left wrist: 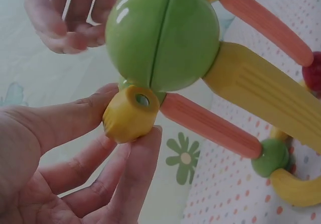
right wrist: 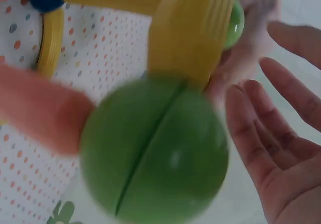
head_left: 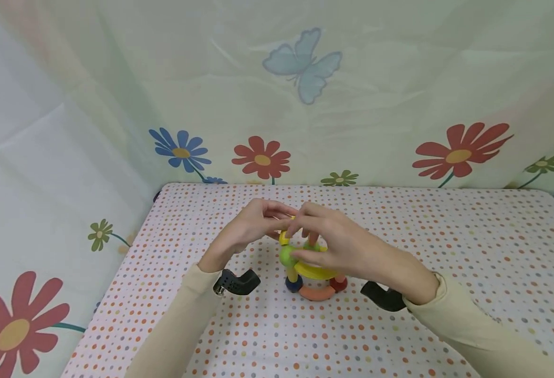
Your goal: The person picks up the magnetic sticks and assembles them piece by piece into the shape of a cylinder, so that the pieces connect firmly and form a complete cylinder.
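A magnetic-looking ball-and-rod toy frame stands on the table, with green balls (head_left: 288, 256), a yellow curved rod (head_left: 312, 272) and an orange curved rod (head_left: 317, 294) at its base. My left hand (head_left: 256, 223) reaches to its upper left side. In the left wrist view, thumb and fingers pinch a short yellow piece (left wrist: 128, 116) with a hole, which sits against a green ball partly hidden behind it. A larger green ball (left wrist: 185, 38) is just above. My right hand (head_left: 340, 241) hovers at the frame's right; its fingers (right wrist: 251, 118) are relaxed and hold nothing.
The table (head_left: 456, 236) has a dotted cloth. Behind it hangs a pale curtain (head_left: 376, 94) with flowers and a butterfly; another stretch of curtain runs down the left side. Dark wrist cameras (head_left: 241, 282) sit on both wrists.
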The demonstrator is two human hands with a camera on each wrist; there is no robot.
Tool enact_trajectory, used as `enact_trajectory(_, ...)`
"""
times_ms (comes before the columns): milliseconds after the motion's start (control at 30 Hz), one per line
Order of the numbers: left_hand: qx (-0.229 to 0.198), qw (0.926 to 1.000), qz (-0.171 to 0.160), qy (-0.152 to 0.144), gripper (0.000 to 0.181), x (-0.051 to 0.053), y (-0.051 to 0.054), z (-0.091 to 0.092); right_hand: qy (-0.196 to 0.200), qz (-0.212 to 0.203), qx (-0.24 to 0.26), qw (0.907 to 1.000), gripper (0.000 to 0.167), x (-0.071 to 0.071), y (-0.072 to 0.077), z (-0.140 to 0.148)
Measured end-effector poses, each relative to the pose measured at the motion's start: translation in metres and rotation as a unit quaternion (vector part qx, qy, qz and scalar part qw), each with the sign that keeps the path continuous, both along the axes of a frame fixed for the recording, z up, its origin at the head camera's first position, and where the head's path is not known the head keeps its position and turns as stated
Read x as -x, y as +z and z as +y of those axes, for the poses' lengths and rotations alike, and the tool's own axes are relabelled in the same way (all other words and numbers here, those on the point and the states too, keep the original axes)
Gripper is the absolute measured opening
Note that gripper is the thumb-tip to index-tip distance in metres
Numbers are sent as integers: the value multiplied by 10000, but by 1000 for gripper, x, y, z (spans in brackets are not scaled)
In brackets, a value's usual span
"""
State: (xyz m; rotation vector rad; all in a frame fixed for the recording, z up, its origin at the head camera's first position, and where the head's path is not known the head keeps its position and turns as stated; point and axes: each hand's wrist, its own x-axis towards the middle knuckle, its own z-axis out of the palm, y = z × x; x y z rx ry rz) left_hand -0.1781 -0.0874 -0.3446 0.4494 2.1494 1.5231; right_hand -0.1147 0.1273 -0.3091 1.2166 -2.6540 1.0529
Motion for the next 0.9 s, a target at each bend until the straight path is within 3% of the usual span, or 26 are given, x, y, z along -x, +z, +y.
enact_trajectory(100,-81,9999,-146,33,30,0,0,-1,385,-146,-124,9991,20,-5,-5,-7)
enact_trajectory(167,-164,9996,-250,19,31,0,-1,-1,429,-52,-152,9990,23,-6,-9,-10)
enact_trajectory(467,-323,9988,-373,-1,33,1,-3,0,130,413,-339,9985,29,-9,-17,-16)
enact_trajectory(667,-421,9980,-475,-19,34,-1,-7,-1,50,46,62,10000,20,-12,-14,-9)
enact_trajectory(800,-503,9986,-175,13,37,-6,-16,-6,-409,-89,314,9986,17,-14,-9,6)
enact_trajectory(900,-439,9976,464,276,37,-12,-28,-13,-826,71,453,9955,19,-16,-6,24)
